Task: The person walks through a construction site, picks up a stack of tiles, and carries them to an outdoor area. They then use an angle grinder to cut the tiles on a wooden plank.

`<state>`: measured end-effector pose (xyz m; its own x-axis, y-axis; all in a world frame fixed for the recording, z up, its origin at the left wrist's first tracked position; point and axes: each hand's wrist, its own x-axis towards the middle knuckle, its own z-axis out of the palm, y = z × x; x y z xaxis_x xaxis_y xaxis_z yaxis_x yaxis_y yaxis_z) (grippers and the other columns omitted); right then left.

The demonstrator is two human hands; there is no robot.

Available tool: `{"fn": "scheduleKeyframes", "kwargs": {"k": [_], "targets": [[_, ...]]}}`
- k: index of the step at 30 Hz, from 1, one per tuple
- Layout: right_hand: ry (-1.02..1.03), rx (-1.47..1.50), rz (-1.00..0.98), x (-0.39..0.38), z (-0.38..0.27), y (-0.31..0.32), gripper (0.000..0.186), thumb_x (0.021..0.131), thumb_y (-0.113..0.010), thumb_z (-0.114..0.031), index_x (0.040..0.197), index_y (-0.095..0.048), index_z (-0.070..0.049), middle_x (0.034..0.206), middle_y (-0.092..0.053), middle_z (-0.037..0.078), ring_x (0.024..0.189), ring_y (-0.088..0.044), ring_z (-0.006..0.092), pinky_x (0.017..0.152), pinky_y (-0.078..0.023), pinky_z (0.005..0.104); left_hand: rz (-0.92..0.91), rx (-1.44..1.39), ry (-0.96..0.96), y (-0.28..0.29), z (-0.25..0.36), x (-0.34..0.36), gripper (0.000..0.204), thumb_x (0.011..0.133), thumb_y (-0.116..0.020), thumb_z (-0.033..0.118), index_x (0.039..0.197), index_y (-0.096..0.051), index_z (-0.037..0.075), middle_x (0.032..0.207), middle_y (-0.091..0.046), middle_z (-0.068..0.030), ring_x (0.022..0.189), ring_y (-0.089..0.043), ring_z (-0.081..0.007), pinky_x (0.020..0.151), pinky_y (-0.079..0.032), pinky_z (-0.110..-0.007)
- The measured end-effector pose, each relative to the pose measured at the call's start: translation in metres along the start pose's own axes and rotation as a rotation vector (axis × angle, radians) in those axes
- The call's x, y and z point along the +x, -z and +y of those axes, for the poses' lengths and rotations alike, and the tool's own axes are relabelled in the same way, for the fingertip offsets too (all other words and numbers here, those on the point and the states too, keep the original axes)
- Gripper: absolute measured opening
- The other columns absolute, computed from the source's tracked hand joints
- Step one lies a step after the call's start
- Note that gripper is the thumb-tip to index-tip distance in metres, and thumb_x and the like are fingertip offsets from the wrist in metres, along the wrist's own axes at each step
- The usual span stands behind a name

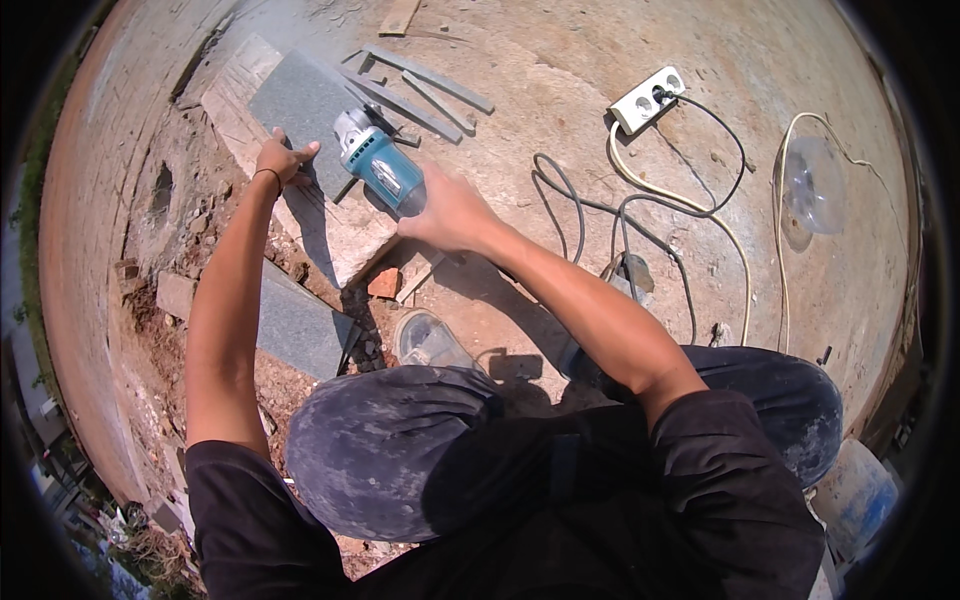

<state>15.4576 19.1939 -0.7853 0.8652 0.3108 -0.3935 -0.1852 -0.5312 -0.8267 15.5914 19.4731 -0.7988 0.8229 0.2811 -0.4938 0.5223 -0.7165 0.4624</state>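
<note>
My right hand (450, 210) grips the rear body of a teal angle grinder (388, 172), its grey metal head pointing away from me. The grinder's head is over a grey stone tile (295, 95), and the disc is mostly hidden beneath it. Pale dust hangs at the tile's far end. A long, light-coloured slab (345, 235) supports the tile. At the tile's left near edge rests my left hand (284, 162), thumb and index finger spread apart, pressing on it; its other fingers are partly hidden.
Several narrow grey tile strips (420, 108) lie beyond the grinder. Another grey tile (300, 325) leans near my knee beside rubble and a brick piece (384, 283). To the right are a white power strip (647, 100), looping cords (655, 235) and a clear plastic container (815, 185).
</note>
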Motion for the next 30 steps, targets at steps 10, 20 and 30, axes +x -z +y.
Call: {"fn": "scheduleKeyframes", "kwargs": {"k": [10, 20, 30], "targets": [[-0.023, -0.003, -0.005, -0.008, 0.004, 0.004, 0.064, 0.065, -0.072, -0.031, 0.11, -0.049, 0.009, 0.095, -0.063, 0.03, 0.087, -0.065, 0.0414, 0.078, -0.052, 0.0432, -0.01, 0.032, -0.027, 0.002, 0.004, -0.002, 0.097, 0.075, -0.08, 0.024, 0.143, -0.019, -0.009, 0.142, -0.036, -0.0275, 0.094, -0.065, -0.0345, 0.056, -0.061, -0.033], [0.032, 0.065, -0.024, -0.023, 0.015, 0.021, 0.071, 0.065, -0.07, -0.028, 0.125, -0.048, 0.003, 0.093, -0.064, 0.024, 0.084, -0.064, 0.0334, 0.078, -0.049, 0.0375, 0.07, -0.003, -0.055, 0.0, -0.005, -0.001, 0.098, 0.074, -0.081, 0.025, 0.144, -0.02, -0.008, 0.14, -0.039, -0.0289, 0.094, -0.066, -0.0319, 0.056, -0.06, -0.032], [0.049, 0.08, 0.111, -0.01, 0.014, 0.081, 0.072, 0.062, -0.071, -0.033, 0.121, -0.051, 0.004, 0.091, -0.064, 0.023, 0.082, -0.064, 0.0322, 0.077, -0.049, 0.038, 0.12, 0.273, -0.178, -0.007, -0.024, 0.01, 0.115, 0.068, -0.081, 0.047, 0.143, -0.018, -0.012, 0.132, -0.045, -0.0347, 0.117, -0.054, -0.041, 0.101, -0.041, -0.039]]}}
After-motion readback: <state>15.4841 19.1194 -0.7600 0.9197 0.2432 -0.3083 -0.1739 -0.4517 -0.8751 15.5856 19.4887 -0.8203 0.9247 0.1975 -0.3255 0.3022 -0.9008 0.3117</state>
